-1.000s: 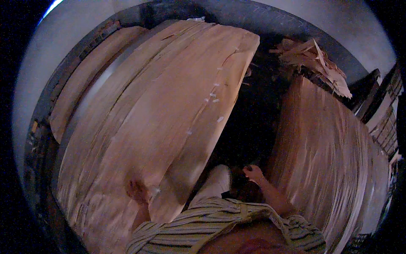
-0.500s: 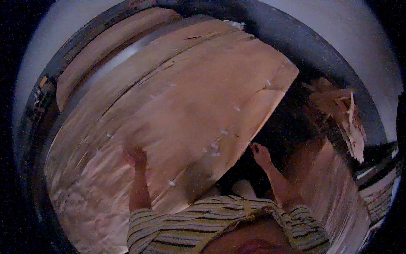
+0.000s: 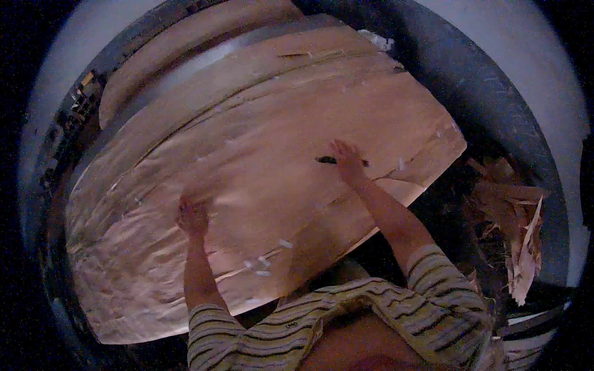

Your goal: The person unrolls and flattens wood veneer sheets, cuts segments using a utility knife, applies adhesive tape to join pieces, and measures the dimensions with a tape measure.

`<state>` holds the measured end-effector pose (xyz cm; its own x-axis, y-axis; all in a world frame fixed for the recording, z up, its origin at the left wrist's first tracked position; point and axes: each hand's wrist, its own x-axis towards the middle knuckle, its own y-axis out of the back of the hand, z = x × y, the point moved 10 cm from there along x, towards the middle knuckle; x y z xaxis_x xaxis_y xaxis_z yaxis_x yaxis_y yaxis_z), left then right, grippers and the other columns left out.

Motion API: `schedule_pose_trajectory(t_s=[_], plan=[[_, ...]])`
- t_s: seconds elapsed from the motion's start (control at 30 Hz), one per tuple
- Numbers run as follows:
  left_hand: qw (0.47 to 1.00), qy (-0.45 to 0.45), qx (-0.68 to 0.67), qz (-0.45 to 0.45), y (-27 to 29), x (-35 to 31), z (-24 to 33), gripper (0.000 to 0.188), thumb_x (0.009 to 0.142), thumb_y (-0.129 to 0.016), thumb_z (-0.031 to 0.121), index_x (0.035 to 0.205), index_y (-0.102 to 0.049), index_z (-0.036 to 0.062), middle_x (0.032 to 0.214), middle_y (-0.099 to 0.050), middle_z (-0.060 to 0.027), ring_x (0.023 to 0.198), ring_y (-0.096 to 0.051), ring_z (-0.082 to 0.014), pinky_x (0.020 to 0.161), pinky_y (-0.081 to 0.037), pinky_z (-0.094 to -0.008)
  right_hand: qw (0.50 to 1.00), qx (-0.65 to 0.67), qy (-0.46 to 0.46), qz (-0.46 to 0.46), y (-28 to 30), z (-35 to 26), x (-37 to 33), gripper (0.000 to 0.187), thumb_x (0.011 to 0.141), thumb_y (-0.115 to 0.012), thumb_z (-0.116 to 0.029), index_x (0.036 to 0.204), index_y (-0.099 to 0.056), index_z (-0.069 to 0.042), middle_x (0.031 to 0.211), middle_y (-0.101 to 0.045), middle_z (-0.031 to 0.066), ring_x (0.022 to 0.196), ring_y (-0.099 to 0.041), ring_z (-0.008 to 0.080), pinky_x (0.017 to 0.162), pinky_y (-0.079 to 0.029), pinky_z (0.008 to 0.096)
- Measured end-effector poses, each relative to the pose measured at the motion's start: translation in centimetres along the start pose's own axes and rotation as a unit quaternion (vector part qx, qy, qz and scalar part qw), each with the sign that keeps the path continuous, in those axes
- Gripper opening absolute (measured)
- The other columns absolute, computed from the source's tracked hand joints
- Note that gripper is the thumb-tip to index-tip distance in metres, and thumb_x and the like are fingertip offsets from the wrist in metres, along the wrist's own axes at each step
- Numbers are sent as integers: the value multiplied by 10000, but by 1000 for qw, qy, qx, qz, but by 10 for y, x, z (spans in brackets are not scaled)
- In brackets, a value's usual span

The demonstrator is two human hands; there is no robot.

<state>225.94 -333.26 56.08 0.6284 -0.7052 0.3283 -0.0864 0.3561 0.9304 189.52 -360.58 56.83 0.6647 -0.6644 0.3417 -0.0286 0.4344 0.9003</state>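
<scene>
A broad, thin brown sheet that looks like wood veneer lies before me, its surface rippled on the left and marked with several small pale strips of tape. My left hand rests on its left part, fingers spread and somewhat blurred, holding nothing. My right hand is over the right middle of the sheet, with a slim dark tool held under the palm. Both ends of that tool stick out beside the hand; its exact kind cannot be made out.
Beyond the sheet a grey band and another brown sheet lie at the back. Broken veneer scraps are heaped on the right, beside a grey wall. Small dark objects line the far left. Long splits run across the sheet's far part.
My right hand has moved from the sheet's near right edge up onto its surface, with the dark tool. The sheet's near left edge now shows, and the view has shifted. My left hand stays on the sheet.
</scene>
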Motion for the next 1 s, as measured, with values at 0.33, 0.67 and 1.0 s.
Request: schedule_pose_trajectory(t_s=[0.33, 0.67, 1.0], plan=[[960, 132, 152, -196, -3, -4, -43, 785, 662, -547, 496, 1264, -290, 62, 1328, -258, -80, 1220, -242, -216, 982, -189, -432, 972, 115, 82, -187, 4, -24, 33, 590, 644, -610, -220, 1194, -403, -174, 1229, -365, 45, 1174, -300, 223, 944, -224, 468], [972, 100, -205, -52, -35, -26, -115, 593, 790, -485, 348, 1274, -251, 96, 1321, -263, -29, 1218, -226, -211, 992, -136, -410, 962, 248, 87, -78, 6, -83, 30, 457, 685, -516, -200, 1137, -455, -168, 1199, -408, 56, 1130, -351, 257, 927, -259, 447], [1000, 10, 17, 3, -51, 81, -34, 533, 766, -494, 383, 1203, -370, 104, 1243, -350, -82, 1170, -258, -258, 958, -148, -487, 991, 97, 25, -90, -64, -39, 53, 540, 681, -512, -77, 1199, -405, -184, 1249, -366, 49, 1169, -317, 220, 963, -171, 452]])
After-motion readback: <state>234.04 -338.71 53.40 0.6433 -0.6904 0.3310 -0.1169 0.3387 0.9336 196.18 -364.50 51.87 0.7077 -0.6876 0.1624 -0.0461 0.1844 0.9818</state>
